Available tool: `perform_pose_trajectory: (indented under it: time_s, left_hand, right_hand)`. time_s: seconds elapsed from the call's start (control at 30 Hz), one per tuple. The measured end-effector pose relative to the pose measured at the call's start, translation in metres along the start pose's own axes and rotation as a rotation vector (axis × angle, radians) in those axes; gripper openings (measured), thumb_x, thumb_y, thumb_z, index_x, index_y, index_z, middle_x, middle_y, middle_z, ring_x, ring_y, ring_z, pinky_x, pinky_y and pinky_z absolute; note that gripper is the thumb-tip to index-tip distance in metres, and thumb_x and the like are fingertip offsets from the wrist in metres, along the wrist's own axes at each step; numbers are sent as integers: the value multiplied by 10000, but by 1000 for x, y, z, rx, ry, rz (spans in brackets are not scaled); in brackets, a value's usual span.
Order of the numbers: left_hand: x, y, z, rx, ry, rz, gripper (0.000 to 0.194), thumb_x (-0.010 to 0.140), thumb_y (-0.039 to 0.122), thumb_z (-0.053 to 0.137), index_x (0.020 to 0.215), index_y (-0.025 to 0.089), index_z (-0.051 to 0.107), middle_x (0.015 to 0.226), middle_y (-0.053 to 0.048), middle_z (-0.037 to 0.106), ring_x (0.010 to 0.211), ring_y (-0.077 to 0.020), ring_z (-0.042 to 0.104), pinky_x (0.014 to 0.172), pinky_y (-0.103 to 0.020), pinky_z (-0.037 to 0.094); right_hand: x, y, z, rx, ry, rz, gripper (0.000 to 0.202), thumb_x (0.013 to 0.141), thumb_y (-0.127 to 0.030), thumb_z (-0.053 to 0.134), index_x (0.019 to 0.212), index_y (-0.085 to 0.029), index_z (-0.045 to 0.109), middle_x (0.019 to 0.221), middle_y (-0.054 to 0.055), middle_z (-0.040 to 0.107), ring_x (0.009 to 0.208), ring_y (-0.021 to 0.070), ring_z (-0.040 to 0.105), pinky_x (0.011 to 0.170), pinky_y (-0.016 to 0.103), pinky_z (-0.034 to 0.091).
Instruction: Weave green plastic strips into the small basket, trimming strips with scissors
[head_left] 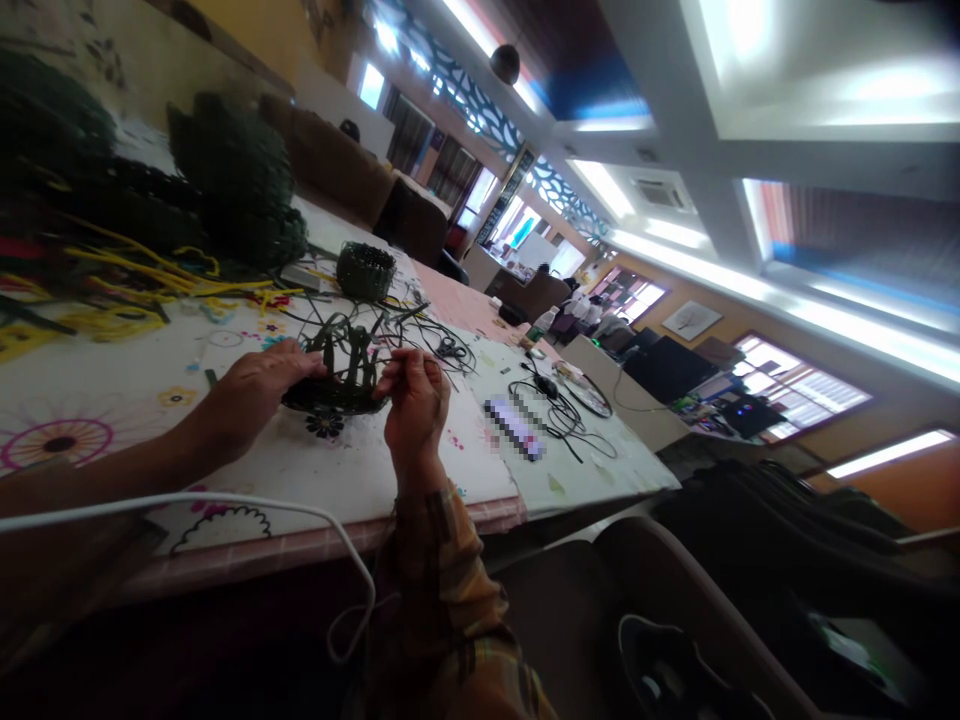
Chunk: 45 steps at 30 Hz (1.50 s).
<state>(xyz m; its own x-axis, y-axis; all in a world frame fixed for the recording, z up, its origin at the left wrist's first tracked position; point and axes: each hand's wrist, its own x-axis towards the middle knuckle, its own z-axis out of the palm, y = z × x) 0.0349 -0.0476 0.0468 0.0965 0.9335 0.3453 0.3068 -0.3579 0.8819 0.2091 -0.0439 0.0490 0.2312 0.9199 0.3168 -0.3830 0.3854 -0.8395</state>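
A partly woven dark green basket (341, 395) sits on the flowered tablecloth (247, 465), its loose strips standing up and bending over the rim. My left hand (262, 390) holds the basket's left side, fingers closed over its edge. At the right side, my right hand (418, 400) is closed in a pinch on a thin dark green strip (390, 362) by the rim. The exact fingertip contact is partly hidden. Behind the work stands a small dark woven basket (365, 270), with long loose strips (427, 330) spread around it.
Large dark green woven pieces (225, 175) and yellow strips (127, 270) lie at the left. Scissors (450, 348) rest among the strips. Right of my hands are a blurred-out phone (514, 428) and a coiled black cable (555, 400). A white cable (285, 500) crosses the foreground.
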Motion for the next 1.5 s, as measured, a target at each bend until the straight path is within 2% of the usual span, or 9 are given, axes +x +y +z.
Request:
perform_pose_trajectory:
  time_s: [0.13, 0.23, 0.47, 0.7, 0.9, 1.07, 1.3, 1.5]
  left_hand:
    - [-2, 3, 1, -3, -9, 39, 426, 829, 525, 414, 735, 208, 681, 843, -70, 673, 852, -228, 586, 807, -356, 536]
    - [-2, 6, 2, -12, -32, 19, 427, 820, 522, 418, 748, 200, 690, 887, -81, 671, 867, -230, 576, 827, -368, 532]
    - [1, 7, 1, -23, -85, 78, 410, 825, 516, 450, 734, 205, 701, 843, -73, 666, 807, -211, 572, 768, -350, 536]
    - [1, 5, 1, -20, -57, 72, 400, 823, 502, 436, 723, 214, 695, 842, -73, 687, 824, -220, 606, 756, -356, 536]
    - [3, -1, 1, -18, -48, 79, 384, 831, 491, 460, 737, 215, 709, 847, -78, 698, 843, -226, 617, 772, -360, 543]
    - [3, 0, 1, -3, -24, 43, 415, 818, 518, 431, 730, 219, 705, 872, -79, 688, 865, -238, 613, 810, -385, 549]
    - [3, 0, 3, 9, -2, -33, 452, 762, 619, 473, 685, 230, 689, 834, -75, 638, 854, -246, 577, 759, -366, 528]
    - [1, -7, 5, 29, 7, -68, 444, 705, 652, 594, 734, 224, 709, 844, -47, 664, 871, -236, 559, 820, -355, 502]
  right_hand:
    - [1, -1, -1, 27, 17, 38, 273, 925, -418, 624, 822, -165, 638, 598, -50, 575, 443, 61, 506, 422, 194, 431]
    - [2, -3, -1, 54, 36, 82, 250, 954, -373, 605, 815, -166, 631, 588, -60, 569, 434, 54, 500, 419, 185, 422]
    - [6, -4, -2, 123, 34, 136, 258, 1004, -238, 497, 798, -158, 631, 574, -64, 566, 400, 46, 487, 395, 178, 396]
    - [6, -2, -3, 84, 30, 91, 227, 981, -281, 546, 807, -161, 629, 590, -62, 571, 416, 46, 498, 409, 178, 407]
    - [4, 2, -5, 43, 20, 37, 210, 954, -336, 580, 831, -173, 631, 618, -53, 588, 439, 39, 509, 384, 160, 302]
    - [3, 4, -5, 21, 4, -16, 214, 956, -335, 563, 831, -178, 638, 615, -52, 592, 443, 45, 517, 387, 161, 306]
    - [0, 0, -4, -16, 33, 9, 206, 966, -297, 551, 821, -180, 640, 608, -53, 601, 437, 41, 513, 408, 147, 352]
    - [-1, 1, -5, -39, 25, -9, 225, 956, -363, 583, 835, -182, 643, 616, -49, 600, 439, 45, 504, 395, 153, 334]
